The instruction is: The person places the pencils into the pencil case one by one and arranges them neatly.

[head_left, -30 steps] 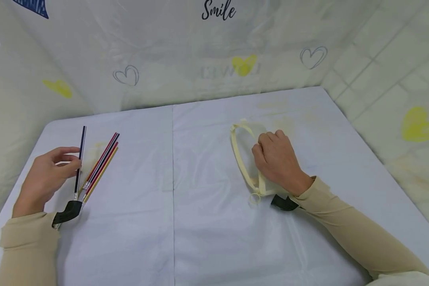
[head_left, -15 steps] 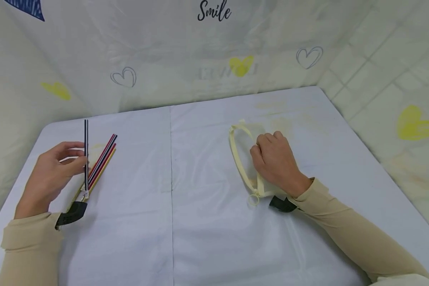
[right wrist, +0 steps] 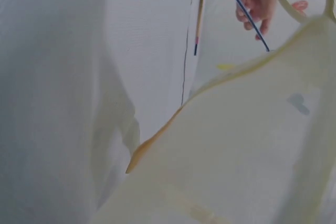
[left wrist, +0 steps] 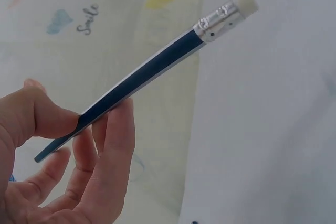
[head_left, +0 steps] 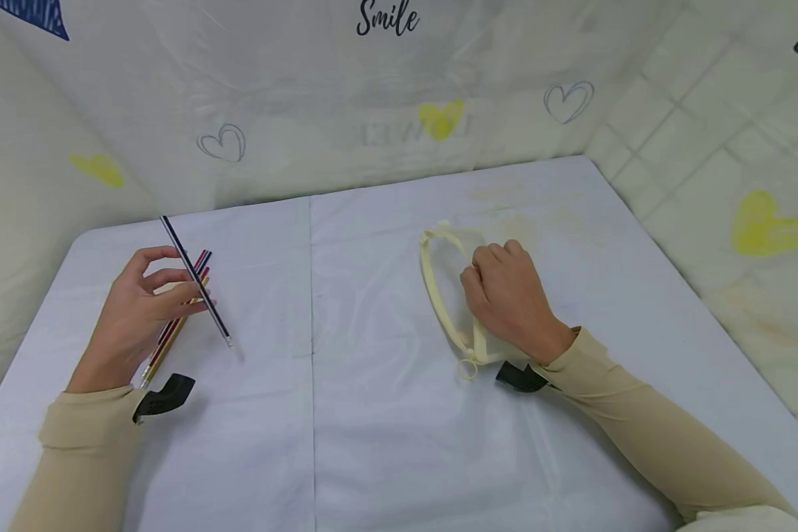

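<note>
My left hand [head_left: 136, 314] pinches a dark blue and white striped pencil [head_left: 218, 322] between thumb and fingers, raised above the table. In the left wrist view the pencil [left wrist: 147, 74] shows its silver ferrule and white eraser pointing up and right. Under the left hand lies a small bunch of pencils [head_left: 166, 343], red, black and yellow, partly hidden by it. At right, my right hand [head_left: 515, 299] grips the edge of a see-through pouch with cream trim [head_left: 437, 295] and a ring pull at its near corner. The pouch [right wrist: 226, 135] fills much of the right wrist view.
A white cloth covers the table [head_left: 372, 428], with a seam running down its middle. A printed curtain [head_left: 306, 96] hangs along the back and right side. Black wrist-worn pieces [head_left: 166, 395] sit below both hands.
My left hand has moved right with the pencil, which has turned from near upright to slanting, eraser end down and right. The right hand keeps its grip on the pouch.
</note>
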Demonstrator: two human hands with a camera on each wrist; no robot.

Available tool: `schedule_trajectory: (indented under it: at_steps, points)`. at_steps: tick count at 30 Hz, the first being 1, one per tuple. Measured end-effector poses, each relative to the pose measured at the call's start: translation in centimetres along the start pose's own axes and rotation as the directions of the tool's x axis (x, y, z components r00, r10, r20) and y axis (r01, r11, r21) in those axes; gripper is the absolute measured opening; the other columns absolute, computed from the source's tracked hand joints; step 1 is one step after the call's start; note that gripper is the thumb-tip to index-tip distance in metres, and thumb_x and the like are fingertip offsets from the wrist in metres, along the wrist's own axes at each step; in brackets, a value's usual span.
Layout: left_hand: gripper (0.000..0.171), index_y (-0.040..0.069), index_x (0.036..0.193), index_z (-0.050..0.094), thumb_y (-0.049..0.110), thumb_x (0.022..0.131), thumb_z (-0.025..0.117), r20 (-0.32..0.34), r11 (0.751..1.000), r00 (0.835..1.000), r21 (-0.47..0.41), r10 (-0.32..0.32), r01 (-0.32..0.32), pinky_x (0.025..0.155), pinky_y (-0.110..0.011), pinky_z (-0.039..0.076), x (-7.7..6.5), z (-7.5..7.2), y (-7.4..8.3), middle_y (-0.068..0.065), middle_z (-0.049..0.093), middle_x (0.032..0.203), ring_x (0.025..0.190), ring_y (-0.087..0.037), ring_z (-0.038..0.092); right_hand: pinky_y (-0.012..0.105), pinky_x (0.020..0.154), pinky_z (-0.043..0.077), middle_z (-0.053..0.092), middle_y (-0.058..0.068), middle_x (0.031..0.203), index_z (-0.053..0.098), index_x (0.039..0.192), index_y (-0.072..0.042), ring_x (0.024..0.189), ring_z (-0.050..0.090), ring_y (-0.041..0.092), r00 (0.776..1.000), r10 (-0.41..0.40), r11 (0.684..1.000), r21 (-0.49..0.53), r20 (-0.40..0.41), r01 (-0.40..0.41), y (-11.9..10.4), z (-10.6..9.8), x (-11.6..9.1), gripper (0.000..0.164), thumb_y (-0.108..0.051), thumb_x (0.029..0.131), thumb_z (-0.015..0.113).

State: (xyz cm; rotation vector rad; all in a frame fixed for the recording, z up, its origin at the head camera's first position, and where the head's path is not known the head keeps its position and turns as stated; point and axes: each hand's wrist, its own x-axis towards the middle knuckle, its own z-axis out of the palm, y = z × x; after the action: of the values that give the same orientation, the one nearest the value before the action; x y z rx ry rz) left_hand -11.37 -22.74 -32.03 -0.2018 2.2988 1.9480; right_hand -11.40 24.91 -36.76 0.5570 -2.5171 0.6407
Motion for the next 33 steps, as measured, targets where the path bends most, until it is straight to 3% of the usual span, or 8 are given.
schedule_trajectory:
  at_steps: [7, 13, 33]
  points:
    - [0.057, 0.021, 0.135, 0.038, 0.0, 0.094, 0.072, 0.067, 0.982, 0.997, -0.184, 0.044, -0.032, 0.078, -0.032, 0.068, 0.9, 3.0, 0.0, 0.002, 0.067, 0.091, 0.081, -0.016, 0.073, 0.031, 0.067, 0.015, 0.02, 0.001, 0.061, 0.028, 0.061, -0.012, 0.061, 0.014, 0.018, 1.0, 0.0, 1.0, -0.006, -0.005, 0.0, 0.0, 0.1, 0.1, 0.037, -0.005, 0.096, 0.036]
    - [0.054, 0.02, 0.132, 0.037, 0.0, 0.095, 0.071, 0.097, 0.961, 0.993, -0.276, 0.064, -0.035, 0.08, -0.034, 0.068, 1.2, 5.5, 0.1, 0.0, 0.068, 0.089, 0.079, -0.017, 0.075, 0.031, 0.067, 0.015, 0.02, 0.001, 0.061, 0.027, 0.06, -0.012, 0.062, 0.014, 0.018, 1.0, -0.008, 1.0, -0.007, -0.01, 0.008, 0.1, 0.1, 0.1, 0.036, -0.005, 0.095, 0.036]
    - [0.051, 0.022, 0.137, 0.033, 0.006, 0.1, 0.064, 0.211, 0.981, 0.977, -0.18, -0.038, 0.077, 0.087, -0.034, 0.067, 2.1, 13.6, -0.3, 0.001, 0.063, 0.095, 0.09, -0.015, 0.069, 0.03, 0.065, 0.014, 0.017, -0.001, 0.061, 0.026, 0.06, -0.012, 0.062, 0.012, 0.017, 0.998, -0.055, 0.998, -0.02, -0.037, 0.054, 0.5, 0.0, -0.1, 0.035, -0.004, 0.093, 0.036]
